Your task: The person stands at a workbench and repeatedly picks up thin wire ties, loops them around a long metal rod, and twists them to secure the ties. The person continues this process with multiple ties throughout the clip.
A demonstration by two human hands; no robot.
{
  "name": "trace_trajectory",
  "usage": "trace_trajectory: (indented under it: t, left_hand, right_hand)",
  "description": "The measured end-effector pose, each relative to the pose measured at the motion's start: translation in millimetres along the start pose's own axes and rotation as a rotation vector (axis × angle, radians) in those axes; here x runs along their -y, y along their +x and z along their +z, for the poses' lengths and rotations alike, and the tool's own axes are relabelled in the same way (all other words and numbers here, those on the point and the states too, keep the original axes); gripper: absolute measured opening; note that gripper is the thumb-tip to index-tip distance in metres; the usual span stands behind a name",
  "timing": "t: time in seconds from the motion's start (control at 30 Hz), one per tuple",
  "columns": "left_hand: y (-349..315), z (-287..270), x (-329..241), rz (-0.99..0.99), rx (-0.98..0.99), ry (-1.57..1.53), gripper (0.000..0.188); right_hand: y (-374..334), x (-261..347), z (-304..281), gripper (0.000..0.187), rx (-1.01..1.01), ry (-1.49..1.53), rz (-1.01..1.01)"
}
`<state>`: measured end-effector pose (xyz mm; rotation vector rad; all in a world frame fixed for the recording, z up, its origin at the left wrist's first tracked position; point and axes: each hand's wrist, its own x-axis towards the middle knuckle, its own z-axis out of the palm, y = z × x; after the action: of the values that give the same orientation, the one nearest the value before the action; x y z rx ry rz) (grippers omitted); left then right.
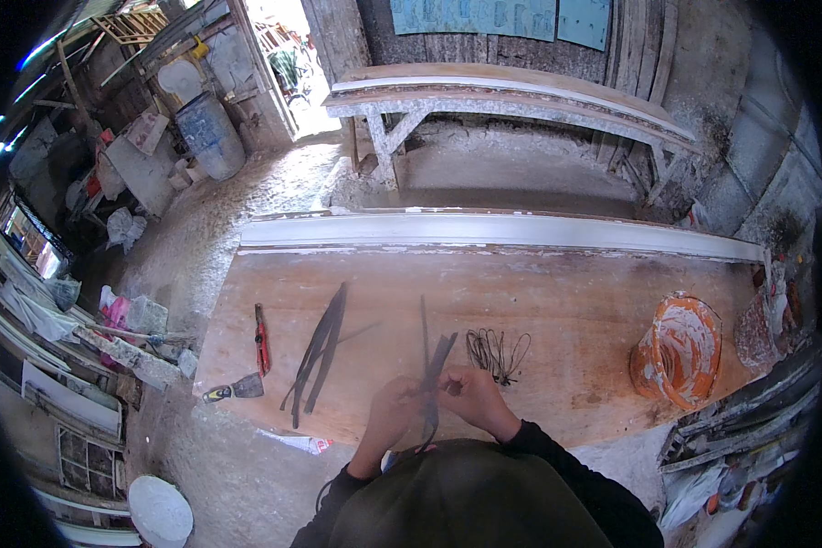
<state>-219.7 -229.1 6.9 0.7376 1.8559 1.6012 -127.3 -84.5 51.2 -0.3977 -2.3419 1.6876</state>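
Loose dark strips [327,321] left of left hand [395,405]. Left hand, blurred, seems closed on strip bundle [437,362], between hands. Right hand [480,399]: fingers bunched beside bundle; hold, cannot tell. Judged step: finger-work on bundle; next move needs steady left pinch.

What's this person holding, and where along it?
Dark strips, held below their upper ends, at the left hand and right hand; blur hides each hand's exact grip.

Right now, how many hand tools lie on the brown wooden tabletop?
2, at left: a slim red-black tool; by its near end, a flat grey-yellow scraper.
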Motion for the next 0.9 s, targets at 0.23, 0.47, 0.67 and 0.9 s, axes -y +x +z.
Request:
trace_trajectory:
  t: [0.23, 0.47, 0.67, 0.9]
  left_hand:
    - [0, 2, -9, 0.104, 0.046, 0.052, 0.012]
    - [-3, -2, -5, -0.061, 0.082, -0.157, 0.016]
    - [-18, -28, -47, 0.008, -0.03, -0.66, 0.019]
    - [-57, -125, -51, 0.354, -0.501, -0.897, 0.021]
  right_hand:
    - [-1, -14, 6, 0.015, -0.013, -0.022, -0.049]
    - [3, -11, 3, 0.022, 0.029, -0.12, -0.003]
    - [15, -59, 5, 0.022, 0.015, -0.336, 0.101]
    - [28, -120, 2, 0.022, 0.037, -0.478, 0.171]
